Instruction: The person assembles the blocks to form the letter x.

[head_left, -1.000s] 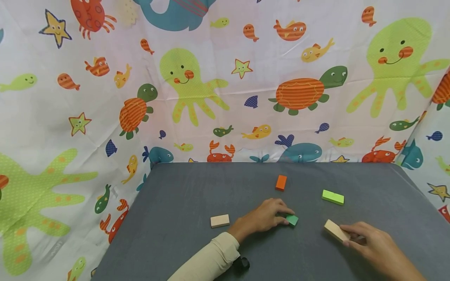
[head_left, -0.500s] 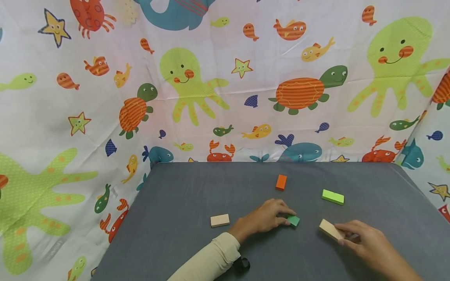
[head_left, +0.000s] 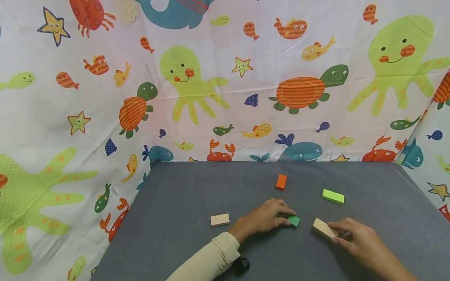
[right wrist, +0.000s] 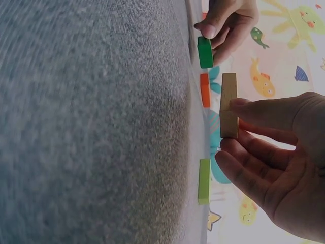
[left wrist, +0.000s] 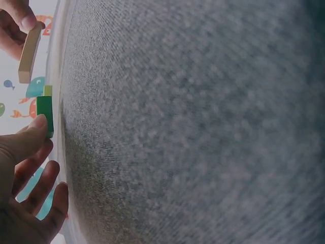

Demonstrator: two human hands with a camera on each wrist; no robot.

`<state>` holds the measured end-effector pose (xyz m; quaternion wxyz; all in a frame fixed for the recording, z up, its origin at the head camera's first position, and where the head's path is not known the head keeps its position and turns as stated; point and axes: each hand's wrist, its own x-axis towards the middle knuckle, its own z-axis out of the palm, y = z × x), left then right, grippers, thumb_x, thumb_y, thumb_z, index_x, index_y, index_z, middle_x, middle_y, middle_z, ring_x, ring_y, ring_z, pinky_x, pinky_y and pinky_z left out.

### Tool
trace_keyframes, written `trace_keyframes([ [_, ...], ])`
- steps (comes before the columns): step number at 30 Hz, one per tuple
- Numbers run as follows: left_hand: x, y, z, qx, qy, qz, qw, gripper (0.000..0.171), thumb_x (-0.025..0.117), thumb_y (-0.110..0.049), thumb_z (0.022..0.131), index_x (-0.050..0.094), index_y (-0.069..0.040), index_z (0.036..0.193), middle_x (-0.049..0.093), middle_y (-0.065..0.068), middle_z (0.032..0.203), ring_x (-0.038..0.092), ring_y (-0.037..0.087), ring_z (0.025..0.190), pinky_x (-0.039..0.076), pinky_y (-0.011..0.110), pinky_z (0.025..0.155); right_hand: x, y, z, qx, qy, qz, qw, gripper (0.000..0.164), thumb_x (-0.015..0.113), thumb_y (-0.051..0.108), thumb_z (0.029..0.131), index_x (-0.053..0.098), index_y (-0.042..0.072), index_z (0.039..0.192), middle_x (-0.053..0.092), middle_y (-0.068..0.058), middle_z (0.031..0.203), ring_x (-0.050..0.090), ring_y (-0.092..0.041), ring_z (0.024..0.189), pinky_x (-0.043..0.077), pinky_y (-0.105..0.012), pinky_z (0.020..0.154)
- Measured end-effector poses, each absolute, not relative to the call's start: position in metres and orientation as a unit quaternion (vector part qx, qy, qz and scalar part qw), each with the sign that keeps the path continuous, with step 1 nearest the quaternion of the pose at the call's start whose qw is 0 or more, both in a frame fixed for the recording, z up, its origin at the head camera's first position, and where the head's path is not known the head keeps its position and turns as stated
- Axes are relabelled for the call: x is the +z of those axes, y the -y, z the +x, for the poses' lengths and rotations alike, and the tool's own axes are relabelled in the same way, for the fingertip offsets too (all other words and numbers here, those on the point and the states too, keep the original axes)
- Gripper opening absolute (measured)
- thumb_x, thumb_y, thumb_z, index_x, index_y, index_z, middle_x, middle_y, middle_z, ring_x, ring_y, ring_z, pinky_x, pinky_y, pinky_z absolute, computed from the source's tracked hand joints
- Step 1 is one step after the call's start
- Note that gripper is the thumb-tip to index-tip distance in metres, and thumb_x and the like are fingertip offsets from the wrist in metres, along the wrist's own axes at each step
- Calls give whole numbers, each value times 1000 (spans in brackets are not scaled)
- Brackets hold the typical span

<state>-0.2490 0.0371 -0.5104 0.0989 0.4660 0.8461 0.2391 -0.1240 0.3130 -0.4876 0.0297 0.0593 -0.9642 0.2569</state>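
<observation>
My left hand (head_left: 265,216) pinches a green block (head_left: 293,221) between thumb and fingers near the middle of the grey table. In the left wrist view the thumb presses on the near face of that green block (left wrist: 44,114). To its right, my right hand (head_left: 355,236) grips a plain wooden block (head_left: 325,228) by one end, its other end pointing toward the green block, with a gap between them. The right wrist view shows this wooden block (right wrist: 229,91) held off the table surface.
An orange block (head_left: 281,182) and a lime green block (head_left: 333,196) lie farther back on the table (head_left: 183,187). Another plain wooden block (head_left: 220,220) lies left of my left wrist. A small black object (head_left: 242,264) sits by the left sleeve. A printed curtain (head_left: 211,89) hangs behind.
My right hand has moved left with the wooden block, narrowing the gap to the green block. My left hand has shifted very slightly to the right with the green block, then stayed.
</observation>
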Motion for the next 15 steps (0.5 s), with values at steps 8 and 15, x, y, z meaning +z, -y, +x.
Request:
trace_keyframes([
  [8,-508,-38,-250,233,-846,469,103,36,69,-29,105,71,-26,141,67,-11,130,56,-2,118,42,21,105,-488,-309,-127,258,964,60,16,34,89,7,82,79,4,114,73,-1,104,66,-4,79,57,-28,68],
  [15,-506,-40,-249,229,-849,464,109,37,69,-29,105,70,-27,141,67,-12,130,56,-2,118,42,21,105,-490,-306,-129,261,963,60,13,34,90,6,82,79,5,114,72,0,103,65,-3,79,58,-28,68],
])
